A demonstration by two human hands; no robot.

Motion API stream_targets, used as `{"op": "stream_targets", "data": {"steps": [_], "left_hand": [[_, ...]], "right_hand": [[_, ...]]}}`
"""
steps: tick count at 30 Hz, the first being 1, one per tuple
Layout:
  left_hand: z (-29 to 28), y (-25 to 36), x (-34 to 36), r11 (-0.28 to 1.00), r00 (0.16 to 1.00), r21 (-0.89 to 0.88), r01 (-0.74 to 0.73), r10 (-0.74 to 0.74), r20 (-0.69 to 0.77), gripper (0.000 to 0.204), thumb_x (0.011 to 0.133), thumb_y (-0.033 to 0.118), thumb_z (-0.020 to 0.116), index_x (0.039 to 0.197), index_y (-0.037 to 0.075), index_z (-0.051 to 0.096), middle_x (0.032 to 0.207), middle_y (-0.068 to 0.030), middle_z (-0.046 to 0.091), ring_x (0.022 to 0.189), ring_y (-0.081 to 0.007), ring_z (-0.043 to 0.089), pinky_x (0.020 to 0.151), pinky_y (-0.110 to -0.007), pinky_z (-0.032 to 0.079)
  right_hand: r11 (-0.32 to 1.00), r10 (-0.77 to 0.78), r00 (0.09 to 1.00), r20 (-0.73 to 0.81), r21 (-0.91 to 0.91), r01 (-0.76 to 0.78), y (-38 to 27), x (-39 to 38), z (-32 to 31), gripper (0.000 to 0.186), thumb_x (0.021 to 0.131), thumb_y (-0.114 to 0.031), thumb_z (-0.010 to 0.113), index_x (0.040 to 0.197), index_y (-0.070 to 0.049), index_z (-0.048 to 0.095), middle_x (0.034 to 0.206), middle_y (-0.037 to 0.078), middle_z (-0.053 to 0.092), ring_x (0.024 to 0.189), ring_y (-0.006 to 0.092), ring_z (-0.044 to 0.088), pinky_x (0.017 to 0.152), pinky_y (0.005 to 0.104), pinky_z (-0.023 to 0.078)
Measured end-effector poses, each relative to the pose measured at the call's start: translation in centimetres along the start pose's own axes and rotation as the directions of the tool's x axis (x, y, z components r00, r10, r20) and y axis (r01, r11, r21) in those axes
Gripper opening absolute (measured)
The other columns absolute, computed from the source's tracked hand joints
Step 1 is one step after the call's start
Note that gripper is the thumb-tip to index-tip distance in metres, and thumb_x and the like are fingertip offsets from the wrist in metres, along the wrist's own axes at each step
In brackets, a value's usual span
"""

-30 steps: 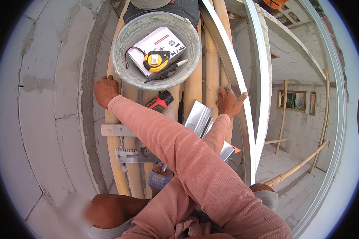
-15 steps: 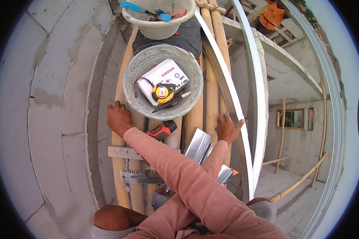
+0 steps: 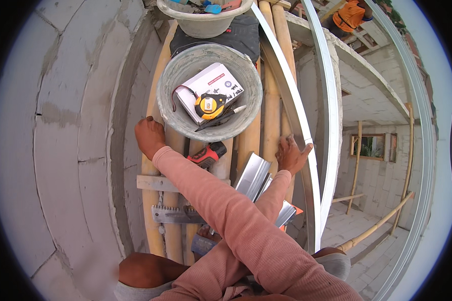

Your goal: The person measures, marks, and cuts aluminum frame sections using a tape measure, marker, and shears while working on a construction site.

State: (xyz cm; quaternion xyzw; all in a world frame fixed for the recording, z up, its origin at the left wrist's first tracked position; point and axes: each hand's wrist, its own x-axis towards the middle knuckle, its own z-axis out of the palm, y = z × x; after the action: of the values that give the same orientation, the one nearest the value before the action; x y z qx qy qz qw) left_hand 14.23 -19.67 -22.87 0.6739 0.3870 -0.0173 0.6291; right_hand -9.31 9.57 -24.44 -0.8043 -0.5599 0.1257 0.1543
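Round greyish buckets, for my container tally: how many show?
2: a round grey bucket holding a white rectangular box, and a paler bucket beyond it. Others may be hidden.

Grey bucket (image 3: 186, 70) holding white box (image 3: 201, 86), yellow-black tape measure (image 3: 209, 105) atop it. Black case (image 3: 241, 41) showing between bucket and pale basin (image 3: 204, 26). Person (image 3: 349, 17) in orange top, upper right. Framed window (image 3: 369, 146) in far wall (image 3: 381, 178).

The sleeves (image 3: 221, 195) are ribbed pink, the bamboo poles (image 3: 271, 110) tan, the metal channel (image 3: 297, 108) silver, the bucket (image 3: 190, 67) mottled grey, and the tape measure (image 3: 208, 105) yellow-and-black.
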Motion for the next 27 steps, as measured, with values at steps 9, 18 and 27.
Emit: {"op": "stream_targets", "data": {"steps": [9,18,27], "left_hand": [[-1.3,-0.5,-0.5,0.998,0.996,0.044,-0.034,0.037,-0.078,0.086,0.094,0.058,0.062,0.149,-0.004,0.036,0.146,-0.0201,0.036,0.138,-0.0407,0.039,0.109,-0.06,0.037],[-0.7,-0.7,-0.5,1.0,0.998,-0.013,-0.011,0.01,-0.069,0.09,0.089,0.058,0.066,0.149,-0.003,0.039,0.15,-0.021,0.033,0.142,-0.0408,0.037,0.111,-0.06,0.035],[-0.4,-0.3,-0.5,1.0,0.999,0.01,-0.008,0.008,-0.036,0.09,0.092,0.058,0.063,0.151,-0.005,0.037,0.151,-0.0232,0.032,0.144,-0.0435,0.034,0.112,-0.065,0.033]], "right_hand": [[0.984,0.053,0.958,0.281,0.151,-0.098,-0.5,1.8,-3.1,0.016,0.086,-0.008,0.072,0.1,-0.005,0.08,0.109,0.019,0.076,0.103,0.0326,0.074,0.086,0.0393,0.061],[0.953,0.101,0.895,0.435,0.216,-0.213,1.2,1.0,-4.3,0.029,0.086,-0.018,0.074,0.111,-0.003,0.075,0.12,0.021,0.072,0.113,0.0371,0.07,0.094,0.0439,0.058],[0.901,0.035,0.892,0.45,0.372,-0.223,5.6,-0.2,-2.1,0.05,0.083,-0.039,0.082,0.116,-0.005,0.068,0.118,0.017,0.072,0.113,0.0356,0.069,0.094,0.0475,0.055]]}}
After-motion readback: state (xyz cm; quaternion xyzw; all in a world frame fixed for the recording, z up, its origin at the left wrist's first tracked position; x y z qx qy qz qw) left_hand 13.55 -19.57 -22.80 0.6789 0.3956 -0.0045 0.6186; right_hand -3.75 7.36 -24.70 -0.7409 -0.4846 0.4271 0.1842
